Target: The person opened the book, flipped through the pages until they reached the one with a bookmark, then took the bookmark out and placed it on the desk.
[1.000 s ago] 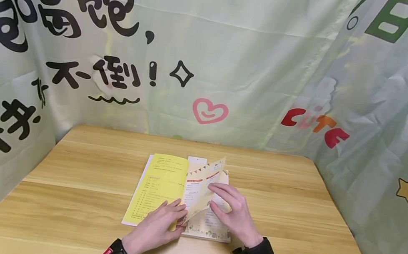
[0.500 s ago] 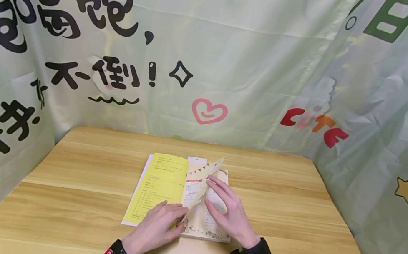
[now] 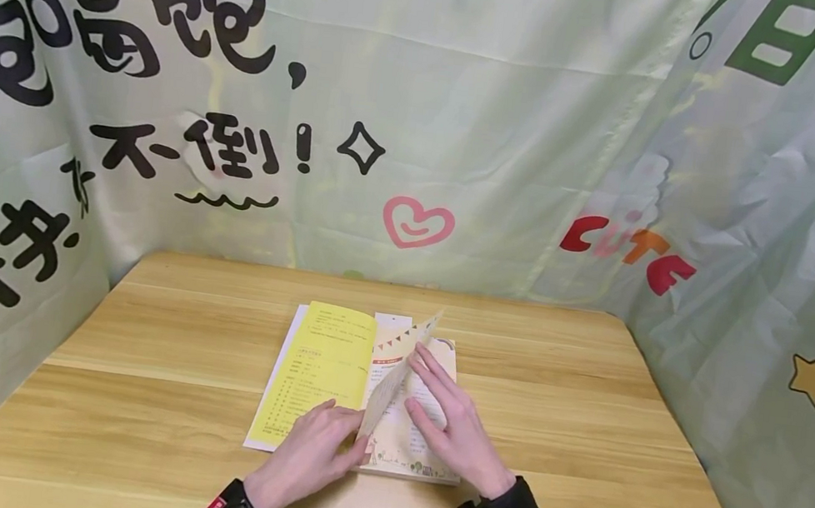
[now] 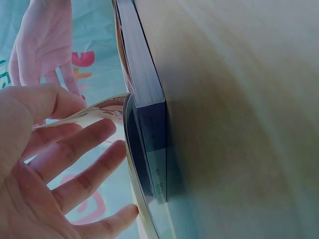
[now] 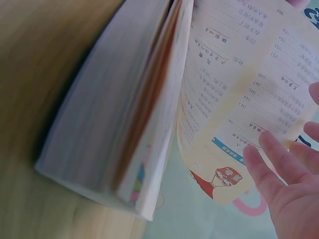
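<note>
A thick book lies spread on the table, with a yellow page [image 3: 317, 344] at its left and a cream printed page [image 3: 423, 449] at its right. Between them one loose leaf [image 3: 393, 382] stands up, tilted. My left hand [image 3: 318, 445] lies over the book's lower middle; in the left wrist view the leaf's lower edge passes between its thumb and index finger, pinched. Its other fingers [image 4: 84, 179] spread towards the yellow side. My right hand [image 3: 458, 436], fingers nearly straight, touches the right side of the leaf. The right wrist view shows those fingertips [image 5: 264, 144] against its printed face.
The wooden table [image 3: 180, 329] extends on every side of the book. Behind and beside it hangs a pale green printed cloth [image 3: 512, 132]. A white strip [image 3: 394, 322] shows past the book's top edge.
The leaf has swung up and leftward from a right-leaning tilt. My right hand has moved slightly left with it. My left hand has stayed nearly in place, its thumb now at the leaf.
</note>
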A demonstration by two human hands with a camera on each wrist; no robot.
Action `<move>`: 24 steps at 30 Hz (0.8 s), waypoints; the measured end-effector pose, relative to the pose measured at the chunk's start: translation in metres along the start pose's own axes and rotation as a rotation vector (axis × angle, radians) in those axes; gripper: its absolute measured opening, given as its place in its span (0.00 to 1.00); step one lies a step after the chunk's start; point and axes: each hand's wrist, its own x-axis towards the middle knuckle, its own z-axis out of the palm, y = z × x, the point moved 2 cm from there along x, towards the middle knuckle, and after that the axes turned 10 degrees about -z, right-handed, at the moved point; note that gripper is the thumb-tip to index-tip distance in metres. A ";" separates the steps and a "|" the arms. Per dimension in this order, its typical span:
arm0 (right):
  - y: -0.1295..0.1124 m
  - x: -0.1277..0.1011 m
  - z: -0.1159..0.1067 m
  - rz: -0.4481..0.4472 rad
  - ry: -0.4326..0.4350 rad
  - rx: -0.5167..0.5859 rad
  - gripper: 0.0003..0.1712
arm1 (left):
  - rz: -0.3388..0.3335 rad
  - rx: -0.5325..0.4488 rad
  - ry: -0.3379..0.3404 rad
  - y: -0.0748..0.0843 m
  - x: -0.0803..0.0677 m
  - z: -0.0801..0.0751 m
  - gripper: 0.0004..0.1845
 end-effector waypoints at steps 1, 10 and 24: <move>0.000 0.000 0.000 0.012 -0.009 0.004 0.32 | 0.002 -0.002 0.003 0.000 0.000 0.000 0.15; -0.002 -0.001 0.009 0.077 -0.062 0.128 0.35 | -0.013 -0.064 0.055 0.000 -0.001 -0.002 0.17; -0.006 -0.002 0.021 0.302 -0.223 0.408 0.33 | -0.175 -0.452 0.054 -0.002 0.002 -0.006 0.20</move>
